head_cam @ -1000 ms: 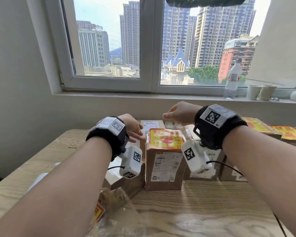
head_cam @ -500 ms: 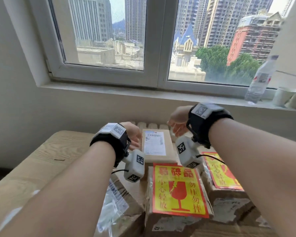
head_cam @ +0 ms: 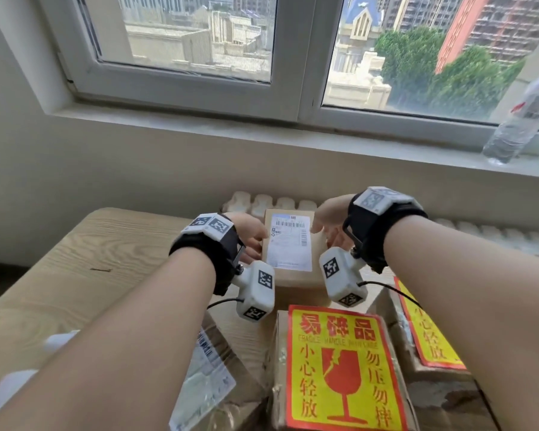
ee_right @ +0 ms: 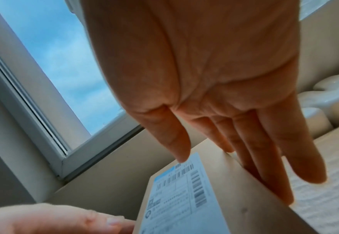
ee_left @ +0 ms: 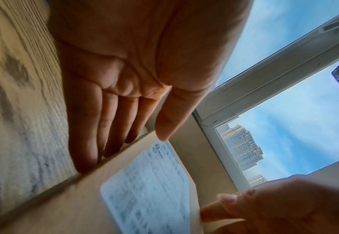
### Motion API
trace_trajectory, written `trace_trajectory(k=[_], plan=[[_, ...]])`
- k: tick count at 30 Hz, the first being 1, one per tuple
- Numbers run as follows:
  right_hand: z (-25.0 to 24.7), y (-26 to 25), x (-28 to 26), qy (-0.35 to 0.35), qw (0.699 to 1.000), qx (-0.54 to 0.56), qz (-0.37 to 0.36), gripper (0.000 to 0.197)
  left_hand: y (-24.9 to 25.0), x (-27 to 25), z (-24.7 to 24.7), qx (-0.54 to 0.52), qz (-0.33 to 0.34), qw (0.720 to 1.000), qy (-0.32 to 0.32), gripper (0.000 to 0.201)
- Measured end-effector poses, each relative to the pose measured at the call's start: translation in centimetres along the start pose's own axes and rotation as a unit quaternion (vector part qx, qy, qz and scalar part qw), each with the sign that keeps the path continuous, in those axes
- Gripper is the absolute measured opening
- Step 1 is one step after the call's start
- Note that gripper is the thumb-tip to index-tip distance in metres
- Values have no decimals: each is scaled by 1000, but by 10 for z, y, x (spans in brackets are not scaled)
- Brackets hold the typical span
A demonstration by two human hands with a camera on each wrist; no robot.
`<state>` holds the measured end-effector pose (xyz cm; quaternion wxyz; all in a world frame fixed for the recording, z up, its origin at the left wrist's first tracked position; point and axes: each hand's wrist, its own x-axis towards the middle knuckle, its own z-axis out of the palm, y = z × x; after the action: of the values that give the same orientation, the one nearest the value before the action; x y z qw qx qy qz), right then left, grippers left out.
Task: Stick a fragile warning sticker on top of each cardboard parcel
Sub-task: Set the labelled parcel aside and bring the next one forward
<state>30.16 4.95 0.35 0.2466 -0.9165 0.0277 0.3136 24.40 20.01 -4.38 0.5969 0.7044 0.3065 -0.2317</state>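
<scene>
Both hands flank an unstickered cardboard parcel (head_cam: 293,244) at the far side of the wooden table (head_cam: 75,259), below the window (head_cam: 293,57).

The parcel bears only a white shipping label (head_cam: 290,242) on top. The left hand (head_cam: 251,236) lies along its left side with straight fingers (ee_left: 88,126) against the side wall and the thumb at the top edge; the right hand (head_cam: 329,225) mirrors it, with straight fingers (ee_right: 264,150) down the right side and the thumb over the label. Neither hand is curled round it. Nearer the person, a second parcel (head_cam: 277,368) carries a red-and-yellow fragile sticker (head_cam: 339,368), with another stickered parcel (head_cam: 402,346) to its right. A plastic bottle (head_cam: 517,126) stands on the sill.
</scene>
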Motion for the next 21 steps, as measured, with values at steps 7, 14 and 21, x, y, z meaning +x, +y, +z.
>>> trace_trajectory(k=[7,14,21], plan=[[-27,-13,-39,61,982,141,-106,25,31,-67,-19,-22,137,984,112,9],[-39,-7,-140,160,929,192,-272,26,35,-161,-8,-11,246,952,185,22],[-16,53,-231,224,892,222,-325,41,-13,-241,27,-49,345,919,185,18]])
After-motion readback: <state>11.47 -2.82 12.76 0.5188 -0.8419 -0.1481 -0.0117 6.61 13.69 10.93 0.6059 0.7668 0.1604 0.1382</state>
